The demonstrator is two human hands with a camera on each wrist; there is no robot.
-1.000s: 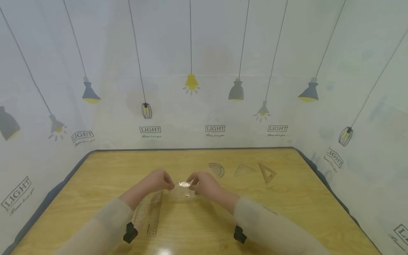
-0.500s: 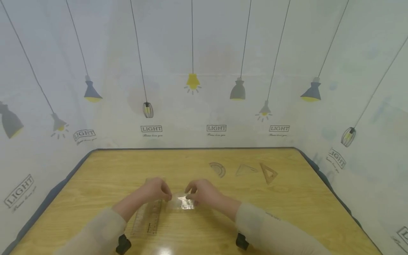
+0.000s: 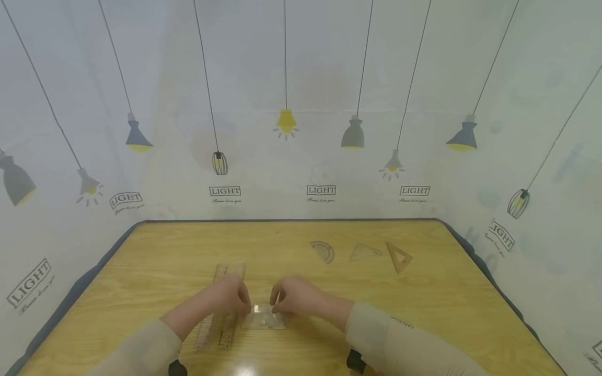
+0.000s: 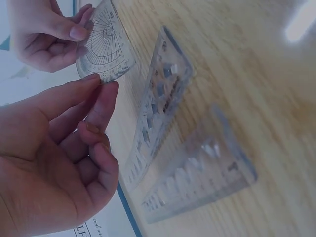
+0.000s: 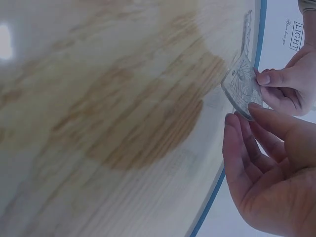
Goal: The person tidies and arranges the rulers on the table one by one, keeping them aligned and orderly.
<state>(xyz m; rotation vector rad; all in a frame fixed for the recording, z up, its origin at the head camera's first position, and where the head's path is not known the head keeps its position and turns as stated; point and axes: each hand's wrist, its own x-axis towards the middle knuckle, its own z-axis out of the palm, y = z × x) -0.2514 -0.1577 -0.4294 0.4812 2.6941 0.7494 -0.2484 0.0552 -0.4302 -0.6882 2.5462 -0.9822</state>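
Clear plastic rulers (image 4: pixel 160 96), two of them, lie next to each other on the table (image 3: pixel 141 271), partly hidden by the left hand (image 3: pixel 229 292); just right of those there's a see-through protractor (image 3: pixel 264 318), tilted, left hand pinching one edge, right hand (image 3: pixel 295 295) pinching the other; can't tell if it touches down; further back sit a second protractor (image 3: pixel 327 250), a clear triangle (image 3: pixel 361 246) and a brownish triangle (image 3: pixel 392 254); then a wall (image 3: pixel 324 68) with lamps (image 3: pixel 286 120) on it.
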